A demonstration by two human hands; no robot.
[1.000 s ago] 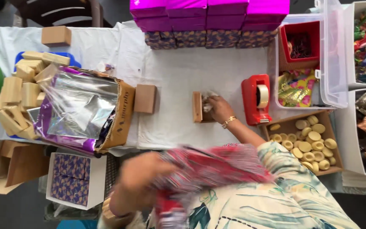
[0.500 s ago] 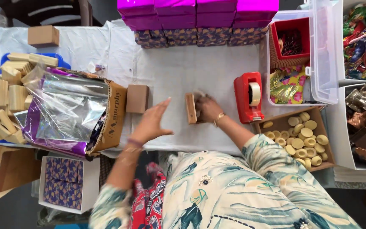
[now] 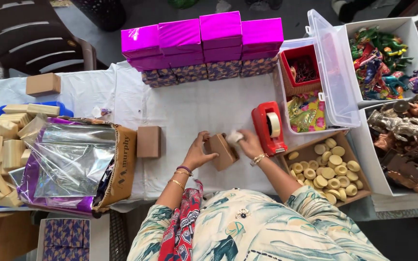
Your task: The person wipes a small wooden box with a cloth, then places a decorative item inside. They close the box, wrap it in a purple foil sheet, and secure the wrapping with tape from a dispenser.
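Observation:
My left hand (image 3: 198, 153) grips the left side of a small brown cardboard box (image 3: 222, 151) standing tilted on the white tablecloth (image 3: 204, 108). My right hand (image 3: 247, 143) presses a crumpled white piece (image 3: 233, 137) against the top right of that box. A second small brown box (image 3: 148, 141) lies to the left, apart from my hands. A red tape dispenser (image 3: 268, 127) stands just right of my right hand.
Stacked magenta and patterned gift boxes (image 3: 203, 44) line the back. A carton of shiny foil sheets (image 3: 73, 162) and wooden blocks (image 3: 1, 154) sit left. Right are a tray of round yellow pieces (image 3: 330, 169), a clear bin (image 3: 310, 92) and trays of figurines (image 3: 402, 135).
My left hand came up from my lap, crossed the cloth and closed on the brown box. My right hand stayed at the box.

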